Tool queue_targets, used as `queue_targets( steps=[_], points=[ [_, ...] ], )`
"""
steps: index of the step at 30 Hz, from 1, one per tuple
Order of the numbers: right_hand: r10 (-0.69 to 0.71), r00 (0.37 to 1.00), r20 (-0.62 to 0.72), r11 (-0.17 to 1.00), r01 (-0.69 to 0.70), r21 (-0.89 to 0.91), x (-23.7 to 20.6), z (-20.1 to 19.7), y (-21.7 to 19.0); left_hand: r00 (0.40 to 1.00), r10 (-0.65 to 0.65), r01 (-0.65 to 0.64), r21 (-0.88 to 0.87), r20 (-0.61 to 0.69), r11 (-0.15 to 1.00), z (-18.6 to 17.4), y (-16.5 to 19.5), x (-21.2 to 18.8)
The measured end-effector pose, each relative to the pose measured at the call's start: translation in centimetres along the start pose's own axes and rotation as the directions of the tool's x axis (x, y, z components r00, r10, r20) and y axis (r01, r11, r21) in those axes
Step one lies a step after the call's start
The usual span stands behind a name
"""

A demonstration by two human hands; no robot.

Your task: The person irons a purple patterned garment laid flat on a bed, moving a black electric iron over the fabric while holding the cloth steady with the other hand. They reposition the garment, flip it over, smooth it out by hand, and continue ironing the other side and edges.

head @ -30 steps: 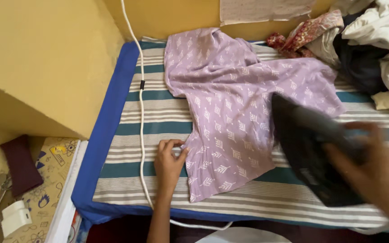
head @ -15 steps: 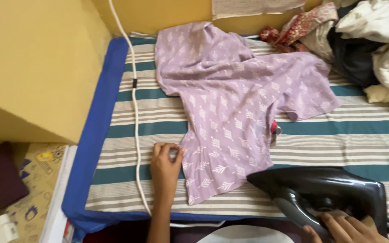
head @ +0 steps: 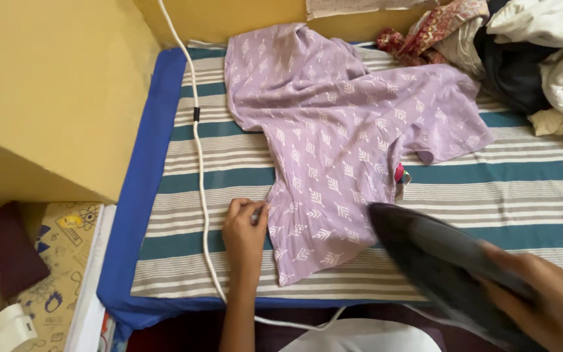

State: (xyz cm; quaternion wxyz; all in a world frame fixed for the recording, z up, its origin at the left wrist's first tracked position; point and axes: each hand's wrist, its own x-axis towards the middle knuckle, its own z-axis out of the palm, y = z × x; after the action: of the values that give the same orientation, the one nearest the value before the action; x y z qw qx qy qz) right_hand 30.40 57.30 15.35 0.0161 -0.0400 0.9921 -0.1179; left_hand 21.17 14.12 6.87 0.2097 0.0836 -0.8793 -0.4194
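Note:
A lilac patterned garment lies spread on a striped cloth over a blue-edged pad. My left hand pinches the garment's lower left edge against the cloth. My right hand grips the handle of a black clothes iron, whose nose rests at the garment's lower right edge. A small pink tag shows at the garment's side seam.
The iron's white cord runs down the pad's left side. A heap of clothes fills the far right corner. A yellow wall stands at left; on the floor lie a dark red pouch and a white adapter.
The iron has swung from the right side down toward the front edge and now sits by the garment's lower right. My left hand stays on the garment's edge.

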Motion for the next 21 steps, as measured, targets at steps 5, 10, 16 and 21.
queue_targets(
  steps=[5,10,16,21],
  points=[
    [-0.354,0.935,0.031,0.904,0.333,0.268,7.0,-3.6,-15.8,0.998,0.065,-0.064,0.04,-0.023,0.997,0.3,-0.8,-0.2],
    [-0.373,0.906,0.199,0.92,0.334,0.204,11.1,-1.7,-22.0,0.997,0.071,-0.07,0.055,-0.008,0.996,1.0,-2.3,0.3],
    [-0.431,0.897,0.099,0.896,0.414,0.16,10.2,1.7,-20.6,0.997,0.081,-0.081,-0.017,-0.003,0.997,0.4,-3.1,0.7],
    [-0.44,0.895,0.069,0.896,0.433,0.102,10.8,3.6,-20.2,0.995,0.031,-0.03,-0.012,0.094,0.999,1.1,-3.1,3.5]
  ],
)
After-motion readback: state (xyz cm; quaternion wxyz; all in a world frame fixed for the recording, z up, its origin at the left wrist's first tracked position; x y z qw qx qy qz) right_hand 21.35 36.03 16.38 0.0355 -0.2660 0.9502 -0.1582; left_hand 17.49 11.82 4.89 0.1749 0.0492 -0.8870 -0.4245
